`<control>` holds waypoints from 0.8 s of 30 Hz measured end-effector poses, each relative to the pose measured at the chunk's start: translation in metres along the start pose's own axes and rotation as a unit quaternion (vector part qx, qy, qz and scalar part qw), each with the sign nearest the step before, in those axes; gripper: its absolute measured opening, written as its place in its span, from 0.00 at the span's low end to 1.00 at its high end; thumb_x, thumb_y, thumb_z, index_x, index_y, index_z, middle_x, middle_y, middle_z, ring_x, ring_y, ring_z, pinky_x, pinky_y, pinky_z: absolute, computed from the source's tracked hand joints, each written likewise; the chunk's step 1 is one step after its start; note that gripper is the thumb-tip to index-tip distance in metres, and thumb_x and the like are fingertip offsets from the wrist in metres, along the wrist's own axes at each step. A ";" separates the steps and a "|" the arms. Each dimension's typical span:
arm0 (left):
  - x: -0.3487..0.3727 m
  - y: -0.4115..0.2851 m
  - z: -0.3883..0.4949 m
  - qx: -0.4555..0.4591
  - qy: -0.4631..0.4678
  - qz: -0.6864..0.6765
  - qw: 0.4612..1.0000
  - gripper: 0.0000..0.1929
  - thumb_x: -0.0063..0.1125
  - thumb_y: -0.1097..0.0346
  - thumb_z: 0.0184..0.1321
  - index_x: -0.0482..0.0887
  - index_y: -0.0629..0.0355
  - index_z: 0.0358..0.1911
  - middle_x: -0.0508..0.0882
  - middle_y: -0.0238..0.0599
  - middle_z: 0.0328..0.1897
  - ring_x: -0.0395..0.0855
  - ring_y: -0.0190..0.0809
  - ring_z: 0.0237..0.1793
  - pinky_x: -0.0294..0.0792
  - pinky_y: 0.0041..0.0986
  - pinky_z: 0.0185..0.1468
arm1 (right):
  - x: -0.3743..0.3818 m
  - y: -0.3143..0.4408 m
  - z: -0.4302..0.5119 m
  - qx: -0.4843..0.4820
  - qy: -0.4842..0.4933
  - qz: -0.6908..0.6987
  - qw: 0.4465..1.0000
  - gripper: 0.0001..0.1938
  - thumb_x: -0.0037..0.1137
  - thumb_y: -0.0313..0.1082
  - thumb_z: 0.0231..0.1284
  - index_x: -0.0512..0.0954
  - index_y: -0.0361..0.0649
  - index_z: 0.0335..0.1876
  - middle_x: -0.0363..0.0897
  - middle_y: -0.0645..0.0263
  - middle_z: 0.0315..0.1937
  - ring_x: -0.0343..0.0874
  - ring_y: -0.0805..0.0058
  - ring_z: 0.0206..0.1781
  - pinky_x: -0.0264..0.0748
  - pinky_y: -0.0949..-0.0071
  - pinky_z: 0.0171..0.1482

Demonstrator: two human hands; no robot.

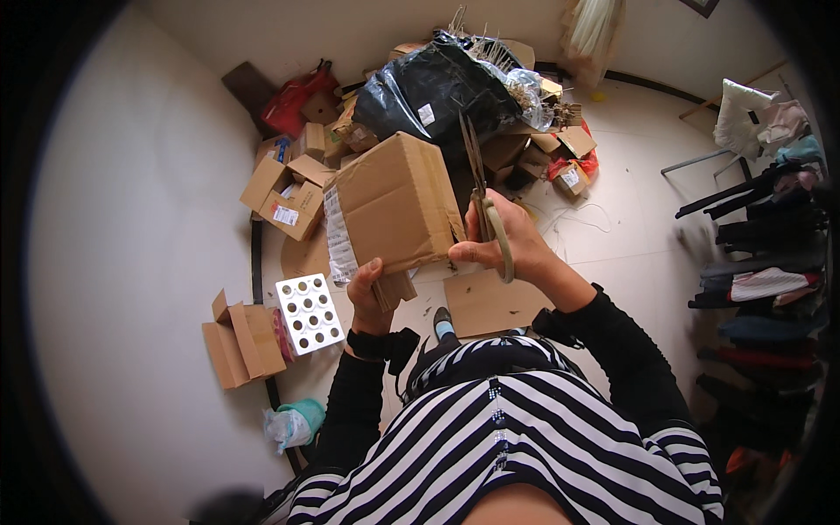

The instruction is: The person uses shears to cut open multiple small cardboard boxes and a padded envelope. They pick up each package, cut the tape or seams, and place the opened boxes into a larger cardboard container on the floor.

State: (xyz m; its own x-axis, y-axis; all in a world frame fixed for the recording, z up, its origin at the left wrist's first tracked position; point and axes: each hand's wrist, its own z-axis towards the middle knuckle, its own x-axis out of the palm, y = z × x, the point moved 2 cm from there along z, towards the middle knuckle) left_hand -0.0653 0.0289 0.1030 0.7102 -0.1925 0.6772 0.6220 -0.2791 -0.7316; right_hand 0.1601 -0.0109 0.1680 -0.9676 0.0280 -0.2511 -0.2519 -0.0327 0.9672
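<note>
A brown cardboard box [390, 203] is held up in front of me, tilted, with a printed white label [338, 236] wrapped over its left edge. My left hand [369, 295] grips the box's lower left corner, the thumb lying against a small cardboard flap [394, 290]. In my right hand [508, 243] is a pair of scissors [482, 177], its blades pointing away from me past the box's right side. The thumb of that hand rests by the lower right corner, where the cardboard looks torn. The box hides whatever the left fingers touch behind it.
Beyond the box lie a black plastic bag [436, 85] and a heap of cartons. A flat cardboard sheet [495, 302] is by my feet. To the left are a white tray with round holes [310, 314], an open carton [246, 344] and a green bin [305, 417]. Clothes [768, 230] hang right.
</note>
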 end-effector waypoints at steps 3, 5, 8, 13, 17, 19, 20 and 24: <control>-0.003 -0.002 -0.003 -0.025 0.002 0.026 0.999 0.35 0.55 0.62 0.51 0.61 0.64 0.65 0.73 0.47 0.62 0.72 0.49 0.62 0.64 0.40 0.67 | -0.004 -0.006 0.006 -0.003 0.042 0.020 0.999 0.22 0.76 0.39 0.40 0.67 0.44 0.29 0.72 0.71 0.21 0.73 0.82 0.24 0.69 0.80 0.28; -0.005 -0.003 -0.005 -0.040 0.013 0.047 0.998 0.32 0.55 0.62 0.51 0.65 0.66 0.62 0.75 0.46 0.58 0.74 0.46 0.59 0.66 0.36 0.63 | -0.004 -0.009 0.006 -0.020 0.013 -0.014 1.000 0.20 0.73 0.36 0.41 0.67 0.42 0.29 0.73 0.68 0.20 0.74 0.80 0.24 0.71 0.79 0.28; -0.005 -0.001 -0.009 -0.061 0.026 0.068 0.995 0.26 0.55 0.61 0.53 0.73 0.68 0.55 0.80 0.43 0.52 0.79 0.42 0.53 0.71 0.31 0.57 | 0.000 -0.007 0.004 -0.068 -0.057 -0.087 0.992 0.16 0.68 0.32 0.42 0.67 0.40 0.29 0.73 0.65 0.19 0.75 0.76 0.23 0.72 0.77 0.28; -0.006 0.002 -0.009 -0.047 0.024 0.095 0.994 0.33 0.55 0.60 0.50 0.66 0.66 0.62 0.75 0.45 0.59 0.75 0.45 0.59 0.67 0.34 0.63 | 0.004 -0.004 0.007 -0.160 -0.138 -0.137 0.968 0.16 0.65 0.31 0.46 0.66 0.36 0.29 0.70 0.56 0.18 0.74 0.67 0.22 0.72 0.70 0.28; -0.018 0.002 -0.008 -0.097 -0.012 0.188 0.977 0.33 0.54 0.60 0.50 0.66 0.67 0.62 0.75 0.46 0.59 0.76 0.46 0.58 0.69 0.34 0.59 | 0.007 -0.018 0.014 -0.144 -0.152 -0.122 0.970 0.13 0.62 0.29 0.49 0.68 0.35 0.30 0.71 0.52 0.20 0.74 0.63 0.22 0.71 0.68 0.28; -0.020 0.004 -0.012 -0.118 0.020 0.103 0.987 0.32 0.54 0.59 0.51 0.67 0.67 0.61 0.75 0.47 0.59 0.76 0.47 0.57 0.71 0.35 0.57 | 0.002 -0.026 0.018 -0.151 -0.205 -0.154 0.955 0.11 0.60 0.29 0.50 0.68 0.35 0.31 0.72 0.51 0.20 0.75 0.62 0.22 0.71 0.68 0.28; -0.020 0.005 -0.015 -0.130 0.061 0.036 0.989 0.32 0.53 0.59 0.51 0.67 0.67 0.61 0.75 0.47 0.59 0.76 0.47 0.57 0.71 0.36 0.57 | -0.004 -0.030 0.019 -0.161 -0.229 -0.170 0.945 0.10 0.59 0.28 0.50 0.69 0.34 0.31 0.72 0.51 0.20 0.76 0.62 0.22 0.71 0.68 0.27; -0.021 -0.001 -0.026 -0.059 0.080 -0.074 0.992 0.31 0.52 0.60 0.52 0.67 0.69 0.60 0.76 0.48 0.59 0.75 0.49 0.59 0.70 0.41 0.60 | -0.063 -0.043 0.025 0.011 -0.174 0.102 0.979 0.06 0.54 0.26 0.56 0.68 0.40 0.33 0.79 0.60 0.27 0.76 0.82 0.22 0.73 0.83 0.23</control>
State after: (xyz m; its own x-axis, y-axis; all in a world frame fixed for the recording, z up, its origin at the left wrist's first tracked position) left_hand -0.0894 0.0091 0.0916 0.5460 -0.2854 0.7877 0.6665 -0.4216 -0.6148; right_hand 0.2320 0.0133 0.1433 -0.9314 0.3628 -0.0282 -0.0502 -0.0514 0.9974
